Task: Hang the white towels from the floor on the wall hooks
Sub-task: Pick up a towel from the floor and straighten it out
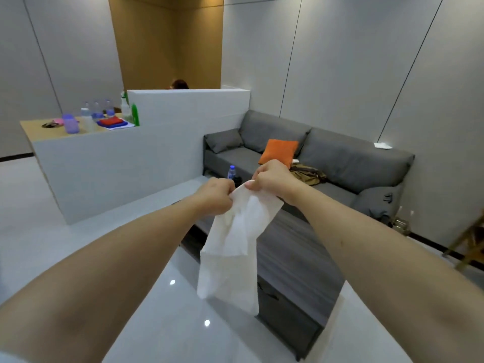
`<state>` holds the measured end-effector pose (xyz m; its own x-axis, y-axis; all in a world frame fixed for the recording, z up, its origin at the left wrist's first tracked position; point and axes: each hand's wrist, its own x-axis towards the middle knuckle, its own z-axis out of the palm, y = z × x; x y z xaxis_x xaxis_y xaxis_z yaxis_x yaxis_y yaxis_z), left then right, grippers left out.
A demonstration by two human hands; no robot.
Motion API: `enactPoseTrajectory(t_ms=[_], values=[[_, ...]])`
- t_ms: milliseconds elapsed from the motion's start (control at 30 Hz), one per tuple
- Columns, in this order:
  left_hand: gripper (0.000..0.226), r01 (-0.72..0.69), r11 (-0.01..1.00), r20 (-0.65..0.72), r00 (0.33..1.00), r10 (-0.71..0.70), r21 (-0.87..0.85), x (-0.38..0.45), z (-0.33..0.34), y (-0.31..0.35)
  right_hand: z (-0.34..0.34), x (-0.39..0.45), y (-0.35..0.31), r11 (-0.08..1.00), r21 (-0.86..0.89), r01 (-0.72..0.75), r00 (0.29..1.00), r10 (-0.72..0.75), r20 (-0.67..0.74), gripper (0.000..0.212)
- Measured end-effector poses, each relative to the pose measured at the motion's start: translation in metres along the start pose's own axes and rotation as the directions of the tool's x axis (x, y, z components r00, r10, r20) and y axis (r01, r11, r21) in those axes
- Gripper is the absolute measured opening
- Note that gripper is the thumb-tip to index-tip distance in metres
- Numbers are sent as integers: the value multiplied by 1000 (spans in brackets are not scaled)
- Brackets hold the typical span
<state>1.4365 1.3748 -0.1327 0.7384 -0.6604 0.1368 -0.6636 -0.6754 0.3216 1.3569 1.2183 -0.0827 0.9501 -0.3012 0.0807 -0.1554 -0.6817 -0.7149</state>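
Note:
A white towel (pixel 233 247) hangs in front of me, held up at its top edge by both hands. My left hand (pixel 216 196) pinches the top edge on the left. Close beside it, my right hand (pixel 271 179) grips the top edge on the right. The rest of the cloth drops loosely down over a glossy white table (pixel 167 310). No wall hooks are in view.
A grey sofa (pixel 327 163) with an orange cushion (pixel 279 152) stands against the right wall. A water bottle (pixel 231 172) stands beyond my hands. To the left, a white counter (pixel 104 163) carries bottles and folded cloths. A wooden frame (pixel 468 244) sits at far right.

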Motion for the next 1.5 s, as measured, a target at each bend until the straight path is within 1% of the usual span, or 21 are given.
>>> enactPoseTrajectory(t_ms=[67, 167, 267, 333, 467, 633, 700, 833, 933, 1033, 1100, 1167, 1267, 1400, 1500], values=[[19, 24, 999, -20, 1000, -23, 49, 23, 2, -5, -10, 20, 10, 1000, 2, 4, 1000, -4, -18, 33], [15, 83, 990, -65, 995, -76, 116, 57, 5, -8, -25, 52, 24, 999, -32, 37, 999, -38, -31, 35], [16, 169, 974, -109, 982, -154, 149, 84, 4, -7, -39, 84, 39, 995, -35, 97, 995, -99, -35, 40], [17, 222, 958, -148, 969, -197, 179, 100, 5, -7, -53, 107, 51, 990, -25, 137, 990, -138, -34, 39], [16, 344, 922, -248, 922, -297, 179, 121, 7, 1, -80, 148, 74, 974, -36, 223, 975, -223, 11, 26], [21, 442, 868, -289, 882, -373, 227, 147, 6, 37, -111, 189, 101, 939, -144, 312, 950, -305, 69, 33], [19, 485, 838, -315, 859, -404, 249, 156, 3, 47, -122, 205, 110, 927, -150, 345, 938, -337, 75, 36], [18, 567, 765, -343, 815, -467, 305, 175, -4, 58, -140, 234, 120, 904, -125, 408, 913, -402, 74, 29], [18, 603, 713, -394, 790, -470, 358, 190, -13, 55, -150, 261, 123, 886, -148, 439, 899, -434, 68, 27], [16, 637, 668, -435, 764, -477, 386, 211, -24, 40, -157, 297, 128, 889, -149, 433, 901, -432, 44, 23], [15, 660, 645, -462, 743, -484, 386, 226, -30, 23, -154, 322, 133, 889, -184, 420, 906, -423, 25, 19], [12, 676, 633, -481, 727, -490, 378, 246, -34, 1, -146, 353, 136, 892, -215, 397, 915, -403, 17, 16], [9, 694, 627, -489, 709, -508, 355, 280, -37, -37, -126, 404, 137, 888, -272, 372, 926, -375, 42, 11], [11, 720, 623, -492, 680, -544, 306, 330, -49, -95, -101, 481, 123, 842, -402, 359, 926, -374, 44, 17], [14, 739, 613, -501, 657, -563, 280, 366, -71, -132, -92, 538, 102, 833, -429, 350, 921, -390, -4, 20]])
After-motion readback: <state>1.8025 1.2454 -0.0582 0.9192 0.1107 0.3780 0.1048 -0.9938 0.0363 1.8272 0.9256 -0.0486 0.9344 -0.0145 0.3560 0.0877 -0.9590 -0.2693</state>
